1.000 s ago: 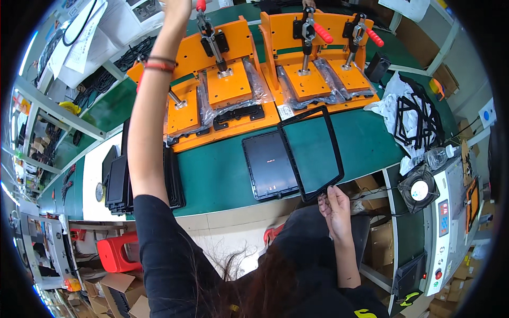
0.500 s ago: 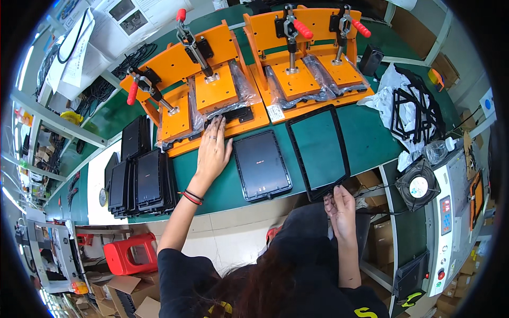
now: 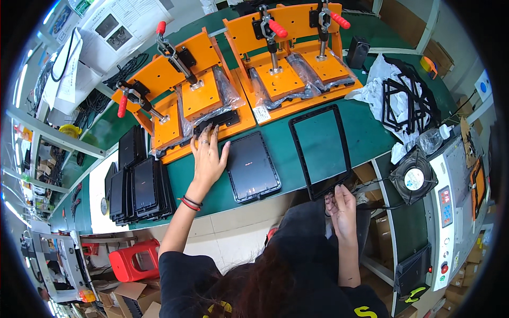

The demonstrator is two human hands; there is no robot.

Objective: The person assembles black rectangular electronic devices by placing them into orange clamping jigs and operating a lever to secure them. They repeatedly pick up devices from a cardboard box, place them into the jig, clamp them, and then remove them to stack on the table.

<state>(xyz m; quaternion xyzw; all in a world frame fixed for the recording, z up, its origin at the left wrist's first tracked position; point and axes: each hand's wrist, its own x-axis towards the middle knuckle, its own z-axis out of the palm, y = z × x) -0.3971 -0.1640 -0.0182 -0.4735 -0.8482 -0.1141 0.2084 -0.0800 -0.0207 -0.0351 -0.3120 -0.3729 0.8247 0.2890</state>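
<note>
Head view: our left hand (image 3: 207,159) lies flat and spread on the green desk (image 3: 371,132), fingertips on the black bracket (image 3: 216,121) at the front edge of the left orange jig (image 3: 185,95); it clasps nothing. Just at 3 o'clock of that hand lies the dark tablet (image 3: 252,167), face up. Our right hand (image 3: 342,209) sits at the desk's near edge, fingers curled at the bottom corner of the thin black frame (image 3: 319,151), which lies flat at 3 o'clock of the tablet; we judge a light pinch on the frame, but the contact is hard to confirm.

To do this step well, we'd press the bracket evenly, keep the wrist clear of the tablet, and lift the frame by its edge without flexing it.

Hard to make out: the right fingertips against the frame; what sits under the plastic film on the jigs; the stack of black trays (image 3: 140,183) at 9 o'clock, count unclear. The rim bends and darkens everything.
</note>
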